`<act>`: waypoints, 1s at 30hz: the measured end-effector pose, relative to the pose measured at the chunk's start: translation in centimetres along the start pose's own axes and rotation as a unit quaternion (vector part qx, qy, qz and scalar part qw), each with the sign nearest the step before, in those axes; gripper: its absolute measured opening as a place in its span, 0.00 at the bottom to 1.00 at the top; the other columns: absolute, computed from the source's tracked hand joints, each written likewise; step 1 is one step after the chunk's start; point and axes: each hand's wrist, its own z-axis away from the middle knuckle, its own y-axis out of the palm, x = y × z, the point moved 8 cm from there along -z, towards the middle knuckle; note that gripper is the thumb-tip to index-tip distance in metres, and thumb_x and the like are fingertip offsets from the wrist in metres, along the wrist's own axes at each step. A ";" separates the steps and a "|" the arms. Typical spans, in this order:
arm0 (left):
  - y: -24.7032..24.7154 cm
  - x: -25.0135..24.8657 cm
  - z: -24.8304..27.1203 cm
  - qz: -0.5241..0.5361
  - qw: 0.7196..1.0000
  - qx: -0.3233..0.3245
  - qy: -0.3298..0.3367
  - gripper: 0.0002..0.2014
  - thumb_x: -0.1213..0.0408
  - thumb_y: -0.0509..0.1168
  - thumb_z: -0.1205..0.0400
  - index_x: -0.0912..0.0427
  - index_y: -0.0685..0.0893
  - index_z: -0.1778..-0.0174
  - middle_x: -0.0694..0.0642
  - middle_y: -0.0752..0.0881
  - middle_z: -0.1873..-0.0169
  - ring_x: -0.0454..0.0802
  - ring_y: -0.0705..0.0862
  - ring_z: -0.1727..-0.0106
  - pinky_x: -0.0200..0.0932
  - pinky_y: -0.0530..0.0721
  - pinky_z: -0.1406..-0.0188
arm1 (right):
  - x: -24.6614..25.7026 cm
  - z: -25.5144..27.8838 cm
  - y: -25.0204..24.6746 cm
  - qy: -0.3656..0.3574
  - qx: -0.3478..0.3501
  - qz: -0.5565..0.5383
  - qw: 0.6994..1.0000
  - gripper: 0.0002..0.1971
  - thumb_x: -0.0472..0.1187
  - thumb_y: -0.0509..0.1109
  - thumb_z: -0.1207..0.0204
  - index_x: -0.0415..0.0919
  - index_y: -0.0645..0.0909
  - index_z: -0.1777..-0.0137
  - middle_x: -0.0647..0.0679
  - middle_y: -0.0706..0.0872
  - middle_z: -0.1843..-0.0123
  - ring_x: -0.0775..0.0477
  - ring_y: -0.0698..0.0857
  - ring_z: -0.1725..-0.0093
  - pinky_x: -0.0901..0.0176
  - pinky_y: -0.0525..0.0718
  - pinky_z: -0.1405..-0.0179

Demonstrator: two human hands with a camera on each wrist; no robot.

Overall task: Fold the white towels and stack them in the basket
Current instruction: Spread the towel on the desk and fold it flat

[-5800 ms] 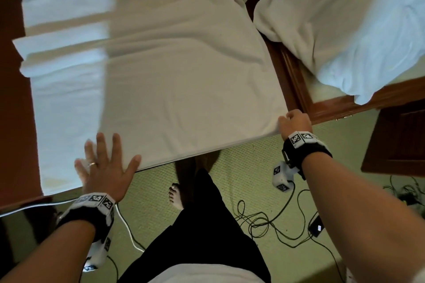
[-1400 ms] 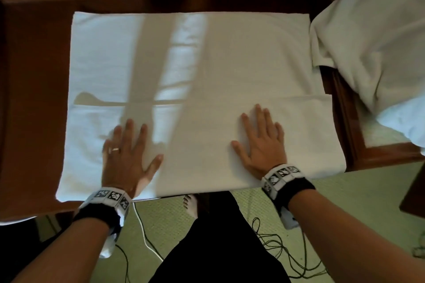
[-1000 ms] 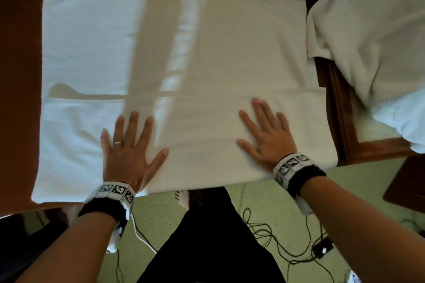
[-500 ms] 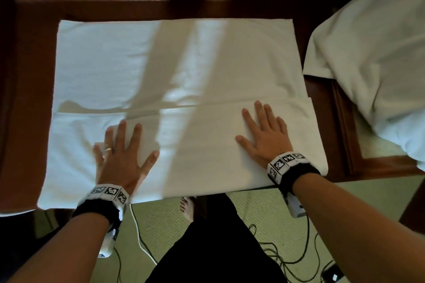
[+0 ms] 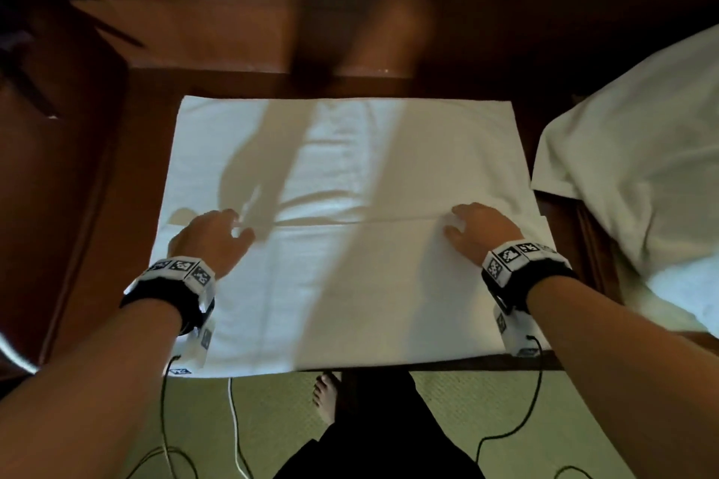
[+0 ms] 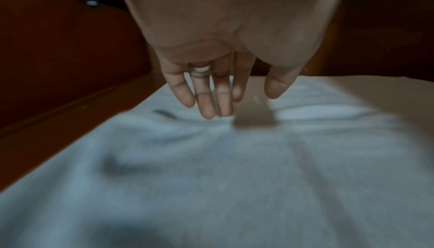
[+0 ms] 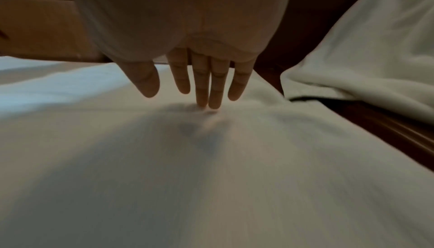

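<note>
The left hand (image 5: 210, 239) has its fingers (image 6: 206, 101) pointing down, straight and close together, the tips at or just above the folded-over edge of the white towel (image 5: 350, 284); nothing is pinched between them, so the hand is released. The right hand (image 5: 480, 231) does likewise: its fingers (image 7: 207, 92) are extended, the two middle tips touching the cloth at the same edge, thumb apart, grasping nothing.

The towel lies flat on the dark wooden table (image 5: 78, 206), its near edge along the table's front edge, its far edge short of the back edge. The near part is doubled over, and the free hem runs straight across the middle from one hand to the other. A second white cloth (image 5: 642, 167), unfolded and rumpled, lies heaped at the table's right edge. No basket is in view.

The towel looks soft, limp and light, with enough nap to cling to itself and not slide. It should crease wherever it is pressed and sag if lifted by one point, so it is best taken by pinching the hem near both ends, or the two corners, and carried over evenly.
</note>
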 end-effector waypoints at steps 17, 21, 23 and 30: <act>-5.7 -10.4 -19.5 -0.141 0.983 -0.039 0.115 0.32 0.54 0.62 0.14 0.53 0.60 0.14 0.60 0.66 0.17 0.72 0.68 0.24 0.68 0.76 0.33 | 1.3 -20.2 -10.0 -0.059 -0.077 0.067 0.993 0.27 0.40 0.65 0.19 0.45 0.67 0.20 0.40 0.74 0.24 0.33 0.75 0.28 0.40 0.77 0.32; -5.7 -10.9 -19.9 -0.162 0.970 -0.095 0.156 0.26 0.61 0.69 0.19 0.62 0.76 0.24 0.72 0.81 0.36 0.77 0.78 0.38 0.70 0.77 0.39 | 1.2 -20.0 -9.8 -0.085 -0.151 0.074 0.982 0.26 0.37 0.70 0.24 0.40 0.75 0.25 0.35 0.80 0.34 0.29 0.76 0.35 0.37 0.77 0.40; -5.8 -11.4 -19.3 -0.179 0.958 -0.129 0.180 0.17 0.64 0.69 0.21 0.66 0.83 0.38 0.73 0.83 0.50 0.76 0.82 0.49 0.69 0.78 0.42 | 1.0 -19.8 -9.9 -0.086 -0.171 0.068 0.979 0.20 0.37 0.70 0.25 0.36 0.81 0.33 0.34 0.84 0.40 0.29 0.78 0.39 0.38 0.77 0.43; -9.9 -11.5 -17.4 -0.023 0.970 -0.141 0.196 0.04 0.71 0.64 0.16 0.65 0.78 0.46 0.68 0.80 0.50 0.72 0.82 0.53 0.59 0.77 0.61 | 0.7 -17.9 -14.7 -0.073 -0.182 -0.061 0.979 0.10 0.39 0.69 0.25 0.34 0.82 0.47 0.40 0.83 0.50 0.39 0.81 0.50 0.53 0.78 0.55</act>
